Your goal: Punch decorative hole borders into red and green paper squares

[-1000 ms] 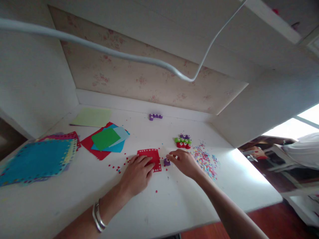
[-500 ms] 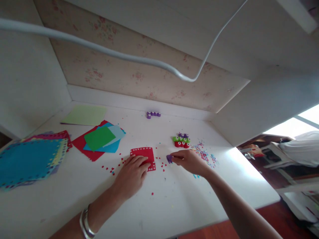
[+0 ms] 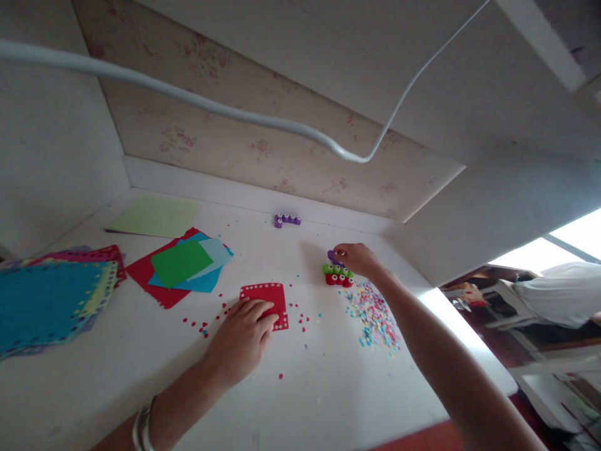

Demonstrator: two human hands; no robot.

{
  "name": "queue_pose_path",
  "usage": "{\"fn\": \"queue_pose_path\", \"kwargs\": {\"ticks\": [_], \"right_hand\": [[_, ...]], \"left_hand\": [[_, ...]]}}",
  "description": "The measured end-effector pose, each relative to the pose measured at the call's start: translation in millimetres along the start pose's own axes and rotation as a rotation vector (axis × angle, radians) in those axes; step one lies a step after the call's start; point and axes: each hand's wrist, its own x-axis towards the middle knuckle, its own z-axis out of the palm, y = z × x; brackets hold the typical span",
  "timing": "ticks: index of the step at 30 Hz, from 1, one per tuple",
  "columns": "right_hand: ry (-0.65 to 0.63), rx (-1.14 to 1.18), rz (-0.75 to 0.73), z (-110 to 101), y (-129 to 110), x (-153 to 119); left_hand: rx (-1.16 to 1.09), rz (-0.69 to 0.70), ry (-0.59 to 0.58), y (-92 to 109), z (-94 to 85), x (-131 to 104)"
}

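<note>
My left hand (image 3: 244,338) lies with its fingers flat on a small red paper (image 3: 277,294), whose edges are lined with punched holes. Farther right, my right hand (image 3: 359,258) pinches a purple paper punch (image 3: 332,256) at the back of a cluster of punches. In front of it stand a row of green punches (image 3: 331,269) and a row of red punches (image 3: 334,280). My fingers partly hide the purple row. Red punched-out bits (image 3: 303,319) are scattered around the paper.
More purple punches (image 3: 286,219) stand near the back wall. Colourful confetti (image 3: 375,319) lies under my right forearm. To the left are coloured sheets (image 3: 183,263), a pale green stack (image 3: 153,216) and a pile of punched papers (image 3: 47,307). A white cable (image 3: 235,117) hangs across the front.
My right hand has carried the purple punch from beside the red paper back and right to the punch cluster. My left hand stays on the paper.
</note>
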Motion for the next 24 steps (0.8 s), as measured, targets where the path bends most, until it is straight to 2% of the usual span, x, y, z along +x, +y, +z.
{"fn": "queue_pose_path", "kwargs": {"ticks": [4, 9, 14, 17, 21, 24], "right_hand": [[-0.086, -0.085, -0.004, 8.6, -0.9, 13.1], [-0.177, -0.164, -0.028, 8.8, -3.9, 20.8], [-0.121, -0.156, -0.082, 4.2, -16.8, 38.1], [-0.050, -0.097, -0.171, 5.8, -41.9, 57.7], [0.032, 0.000, -0.325, 18.3, -94.4, 88.5], [0.070, 0.051, -0.374, 28.7, -128.9, 109.1]], "left_hand": [[-0.011, -0.014, 0.007, -0.2, -0.1, -0.3], [0.013, -0.057, 0.029, -0.1, -3.7, 0.3], [0.096, -0.151, 0.063, -7.0, -9.4, 4.3], [0.134, -0.186, 0.062, -14.4, -10.4, 6.5], [0.159, -0.213, 0.080, -22.6, -6.5, 5.9], [0.169, -0.229, 0.105, -25.2, -3.4, 4.9]]}}
